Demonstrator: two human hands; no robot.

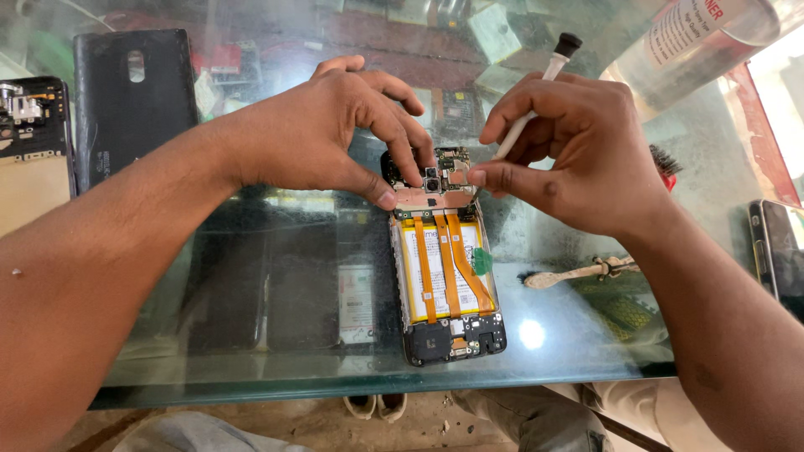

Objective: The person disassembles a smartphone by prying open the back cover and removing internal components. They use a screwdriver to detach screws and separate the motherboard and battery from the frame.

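Phone repair shop: opened phone (446, 268), back cover (134, 105) on glass counter (569, 335).
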